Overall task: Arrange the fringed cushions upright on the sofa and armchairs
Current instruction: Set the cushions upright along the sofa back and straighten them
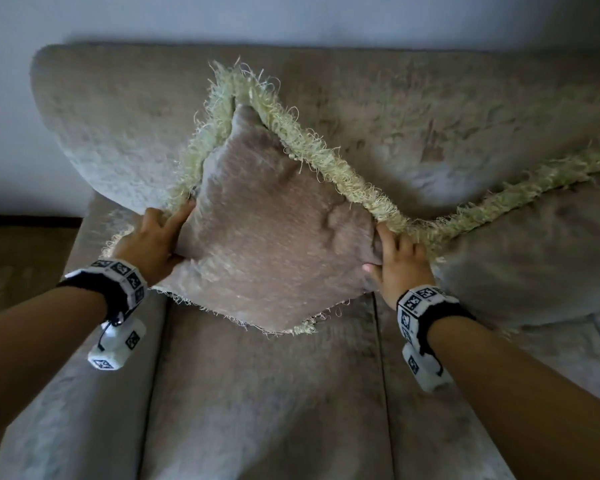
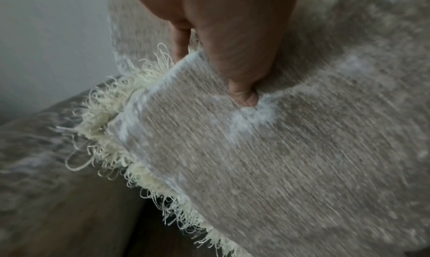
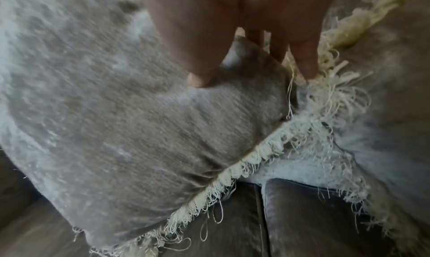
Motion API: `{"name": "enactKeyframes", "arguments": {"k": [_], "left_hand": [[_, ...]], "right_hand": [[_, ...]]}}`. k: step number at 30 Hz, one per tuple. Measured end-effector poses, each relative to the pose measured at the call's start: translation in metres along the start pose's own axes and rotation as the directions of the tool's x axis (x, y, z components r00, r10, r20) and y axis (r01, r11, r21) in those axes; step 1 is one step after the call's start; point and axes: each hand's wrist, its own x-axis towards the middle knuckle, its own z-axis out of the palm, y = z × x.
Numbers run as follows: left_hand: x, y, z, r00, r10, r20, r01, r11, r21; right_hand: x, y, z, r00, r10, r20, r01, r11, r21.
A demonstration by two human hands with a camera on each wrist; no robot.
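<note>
fringed cushion (image 1: pixel 267 233) — stands on one corner, diamond-wise, long diagonal rising against the sofa backrest (image 1: pixel 118 109) | left hand (image 1: pixel 155 239) grasping its left corner, right hand (image 1: pixel 400 261) grasping its right corner — equally near | second cushion (image 1: pixel 534 244) just beside, right | next, likely: rotate until a flat edge meets the seat (image 1: pixel 267 393)

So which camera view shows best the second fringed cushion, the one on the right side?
The head view: the second cushion lies at the right against the sofa back, its fringe touching the held cushion. The right wrist view shows only its near edge, blurred. The left wrist view does not show it.
</note>
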Motion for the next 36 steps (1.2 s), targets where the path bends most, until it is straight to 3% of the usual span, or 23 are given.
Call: {"name": "enactKeyframes", "arguments": {"k": [5,8,12,16,19,23,29,36], "left_hand": [[-0.005,-0.007,0.012,0.99,-0.034,-0.138,0.031,0.999,-0.022],[-0.018,-0.015,0.011,0.977,0.011,-0.213,-0.031,0.995,-0.093],[-0.012,-0.025,0.014,0.997,-0.07,-0.043,0.063,0.987,-0.146],[0.015,-0.026,0.016,0.994,0.016,0.104,0.007,0.977,-0.215],[0.03,-0.023,0.017,0.991,0.049,0.121,-0.012,0.955,-0.295],[0.031,-0.027,0.022,0.984,0.163,0.07,-0.141,0.96,-0.244],[0.016,-0.022,0.009,0.981,0.17,0.092,-0.157,0.978,-0.137],[0.001,-0.006,-0.046,0.977,0.212,-0.004,-0.212,0.977,0.027]], "right_hand": [[-0.006,0.002,0.001,0.995,-0.035,-0.089,0.029,0.998,-0.062],[-0.004,-0.003,-0.01,0.978,-0.144,-0.153,0.128,0.986,-0.111],[0.017,-0.028,-0.03,0.956,-0.259,-0.135,0.25,0.965,-0.079],[0.039,-0.047,-0.031,0.973,-0.228,0.03,0.225,0.97,0.092],[0.048,-0.043,-0.021,0.981,-0.19,0.022,0.185,0.972,0.147],[0.048,-0.042,-0.007,0.982,-0.188,0.0,0.186,0.974,0.132],[0.035,-0.047,-0.017,0.967,-0.237,-0.087,0.248,0.957,0.149],[0.023,-0.039,-0.06,0.948,-0.267,-0.171,0.292,0.946,0.143]]}}
